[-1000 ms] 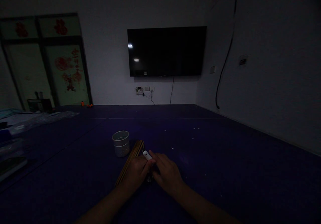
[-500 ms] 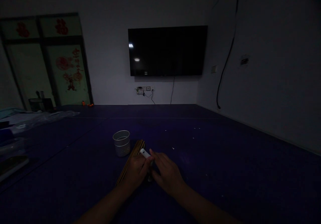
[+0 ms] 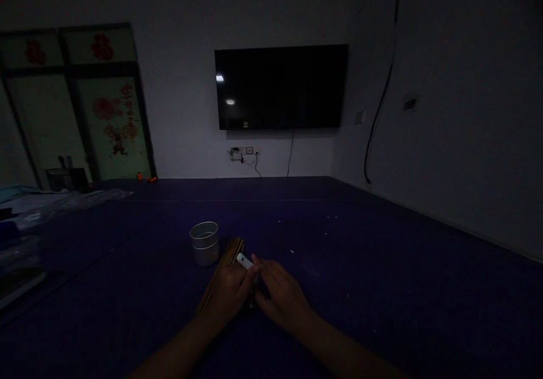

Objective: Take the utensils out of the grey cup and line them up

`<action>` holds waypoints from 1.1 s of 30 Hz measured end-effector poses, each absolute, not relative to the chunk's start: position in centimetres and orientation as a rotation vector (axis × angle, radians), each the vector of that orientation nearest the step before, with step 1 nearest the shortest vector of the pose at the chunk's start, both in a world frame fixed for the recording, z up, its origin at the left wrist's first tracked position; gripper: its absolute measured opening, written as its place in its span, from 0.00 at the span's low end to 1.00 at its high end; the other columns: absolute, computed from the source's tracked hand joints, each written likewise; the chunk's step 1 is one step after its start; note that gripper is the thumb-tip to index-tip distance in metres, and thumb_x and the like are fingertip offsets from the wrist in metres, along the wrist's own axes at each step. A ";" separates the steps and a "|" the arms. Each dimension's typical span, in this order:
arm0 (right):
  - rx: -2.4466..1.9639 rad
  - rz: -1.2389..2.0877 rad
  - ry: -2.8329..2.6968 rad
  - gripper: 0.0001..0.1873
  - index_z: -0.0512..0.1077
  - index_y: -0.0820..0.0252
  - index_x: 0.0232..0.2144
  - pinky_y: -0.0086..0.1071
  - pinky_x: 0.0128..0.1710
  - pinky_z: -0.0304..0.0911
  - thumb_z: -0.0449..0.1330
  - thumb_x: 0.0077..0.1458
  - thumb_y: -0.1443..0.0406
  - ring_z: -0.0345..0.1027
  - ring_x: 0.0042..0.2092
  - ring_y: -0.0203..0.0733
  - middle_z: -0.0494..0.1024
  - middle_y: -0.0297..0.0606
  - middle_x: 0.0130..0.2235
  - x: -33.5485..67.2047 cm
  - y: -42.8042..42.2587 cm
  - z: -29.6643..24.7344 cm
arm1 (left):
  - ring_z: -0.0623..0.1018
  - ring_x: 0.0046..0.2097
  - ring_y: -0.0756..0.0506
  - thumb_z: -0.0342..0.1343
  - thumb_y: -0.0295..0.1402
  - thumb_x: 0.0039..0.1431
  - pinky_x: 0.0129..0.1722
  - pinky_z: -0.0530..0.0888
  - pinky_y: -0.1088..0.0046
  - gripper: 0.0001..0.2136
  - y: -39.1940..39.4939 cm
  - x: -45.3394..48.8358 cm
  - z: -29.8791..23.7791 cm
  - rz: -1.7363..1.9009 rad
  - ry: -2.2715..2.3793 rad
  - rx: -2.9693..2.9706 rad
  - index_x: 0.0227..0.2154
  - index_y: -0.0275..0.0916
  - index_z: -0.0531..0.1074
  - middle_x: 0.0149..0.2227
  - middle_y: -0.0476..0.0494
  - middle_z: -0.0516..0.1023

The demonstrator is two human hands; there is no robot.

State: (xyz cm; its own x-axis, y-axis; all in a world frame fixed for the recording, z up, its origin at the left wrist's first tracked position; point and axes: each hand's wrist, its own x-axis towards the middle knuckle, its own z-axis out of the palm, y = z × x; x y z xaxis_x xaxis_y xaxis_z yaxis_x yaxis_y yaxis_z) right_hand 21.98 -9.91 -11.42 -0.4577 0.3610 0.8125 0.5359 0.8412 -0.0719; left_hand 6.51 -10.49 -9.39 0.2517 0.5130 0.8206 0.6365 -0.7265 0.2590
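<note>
My left hand point(image 3: 231, 289) is closed round a slim white handle point(image 3: 245, 261) with a small hole near its rounded end. My right hand point(image 3: 283, 295) presses in from the other side, its fingers bent and together at the handle. The handle's lower part is hidden between the hands, and a small pale bit of something shows below them. A bundle of thin yellowish-brown sticks point(image 3: 231, 250) lies slantwise, partly covered by my left hand. Left of the sticks, a silvery cylindrical cup point(image 3: 205, 245) stands upright with its mouth up.
The dark blue-purple surface point(image 3: 365, 243) carries several small white scraps point(image 3: 292, 251). Clear plastic sheeting point(image 3: 72, 205) and a clear container point(image 3: 21, 263) lie at the left. A television point(image 3: 282, 87) hangs on the far wall, with a loose cable point(image 3: 379, 113) right of it.
The whole view has shifted very slightly. Both hands stay together at the white handle, with almost no movement; the cup and sticks lie as before.
</note>
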 end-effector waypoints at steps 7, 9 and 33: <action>-0.760 -0.144 -1.996 0.36 0.54 0.61 0.61 0.42 0.46 0.66 0.54 0.48 0.73 0.67 0.47 0.47 0.74 0.46 0.46 21.8 -9.6 -12.0 | 0.73 0.24 0.51 0.40 0.39 0.66 0.25 0.66 0.77 0.22 -10.7 6.3 -9.0 -1.450 -1.167 -2.462 0.21 0.37 0.70 0.20 0.47 0.73; -0.837 -0.111 -1.956 0.35 0.55 0.61 0.60 0.42 0.46 0.66 0.54 0.49 0.72 0.68 0.47 0.47 0.74 0.46 0.46 21.8 -9.5 -12.0 | 0.72 0.24 0.51 0.40 0.39 0.66 0.24 0.64 0.77 0.22 -10.5 6.2 -9.1 -1.436 -1.201 -2.454 0.20 0.37 0.69 0.19 0.47 0.72; -1.571 0.140 -2.057 0.14 0.75 0.64 0.39 0.30 0.34 0.61 0.55 0.51 0.68 0.73 0.35 0.44 0.79 0.45 0.34 22.8 -9.1 -9.8 | 0.72 0.21 0.52 0.41 0.39 0.65 0.23 0.63 0.76 0.21 -9.3 5.9 -10.0 -1.269 -1.206 -2.296 0.20 0.38 0.69 0.19 0.48 0.72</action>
